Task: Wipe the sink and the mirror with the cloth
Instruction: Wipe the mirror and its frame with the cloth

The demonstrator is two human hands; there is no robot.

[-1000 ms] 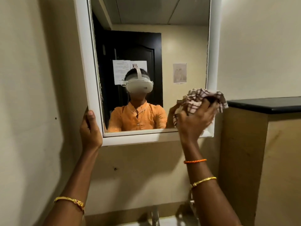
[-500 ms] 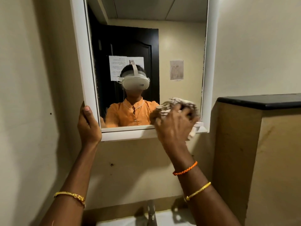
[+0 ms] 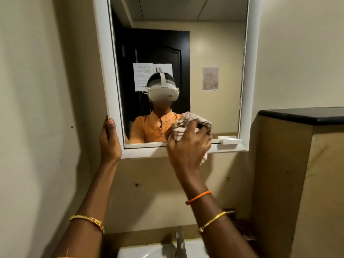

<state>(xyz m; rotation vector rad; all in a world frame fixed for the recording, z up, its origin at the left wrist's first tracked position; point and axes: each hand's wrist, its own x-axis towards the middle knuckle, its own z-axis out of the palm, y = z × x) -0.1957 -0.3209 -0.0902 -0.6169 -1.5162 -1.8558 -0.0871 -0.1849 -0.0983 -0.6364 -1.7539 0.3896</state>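
A white-framed mirror hangs on the beige wall above a white sink, whose back rim shows at the bottom edge. My right hand grips a bunched checked cloth and presses it on the glass near the mirror's lower edge, right of centre. My left hand holds the mirror frame at its lower left corner, thumb on the front face. The glass reflects a person in an orange shirt wearing a white headset.
A chrome tap rises behind the sink. A beige partition with a black top stands close on the right. A small white holder sits on the mirror's lower right ledge. Bare wall fills the left.
My right hand has swept the cloth leftward along the mirror's lower edge, from the right corner toward the middle. My left hand has kept its hold on the frame. The view tilted down.
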